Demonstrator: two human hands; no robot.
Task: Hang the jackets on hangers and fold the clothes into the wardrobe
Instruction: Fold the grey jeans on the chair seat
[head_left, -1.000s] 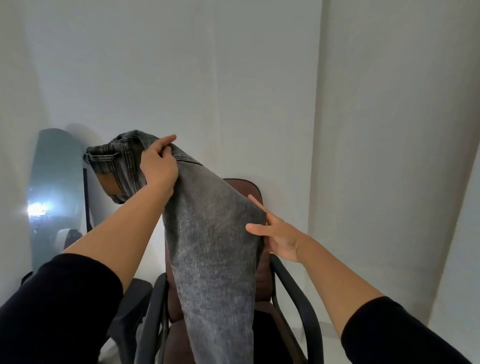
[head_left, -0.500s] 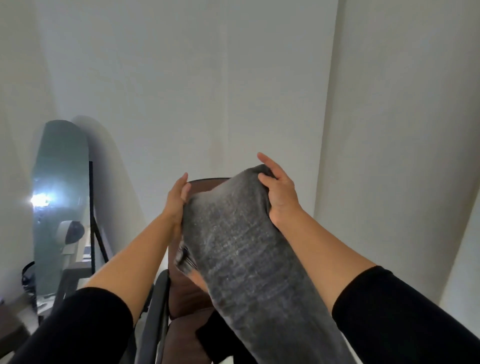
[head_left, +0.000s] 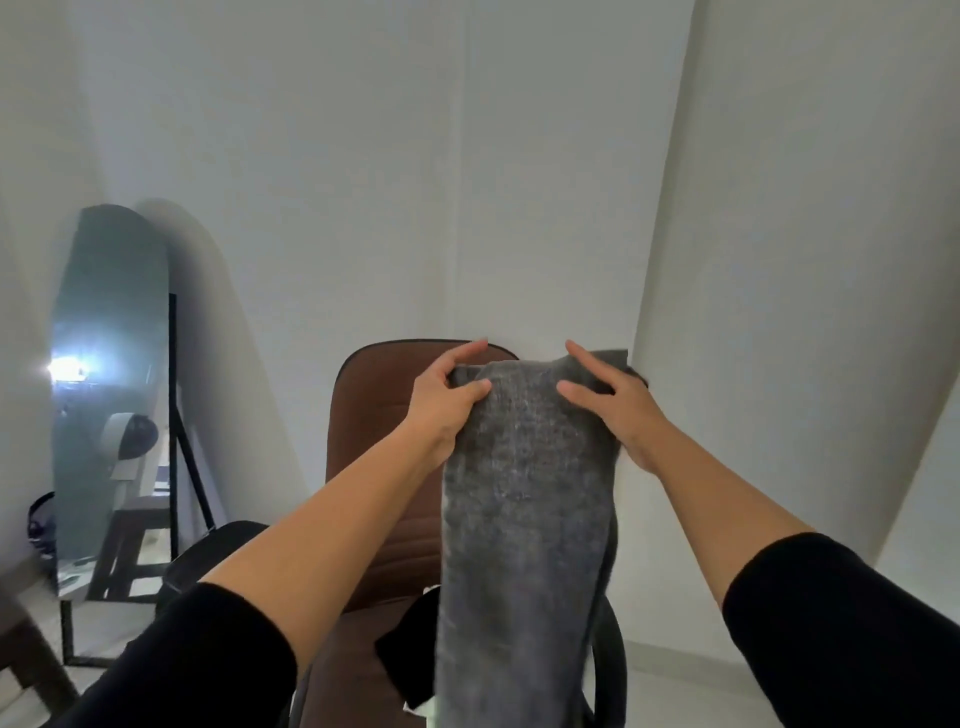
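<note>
The brown chair (head_left: 384, 467) stands against the wall, the leaning mirror (head_left: 111, 364) to its left. In front of the chair hang the grey jeans (head_left: 524, 509), now doubled over: a second ago the waistband was held high in one hand with the legs dangling, and now both top corners sit level. The left hand (head_left: 447, 402) pinches the left corner between thumb and fingers; the right hand (head_left: 610, 395) holds the right corner, fingers spread over the cloth. One fold looks made, with more folds and the wardrobe still to come.
</note>
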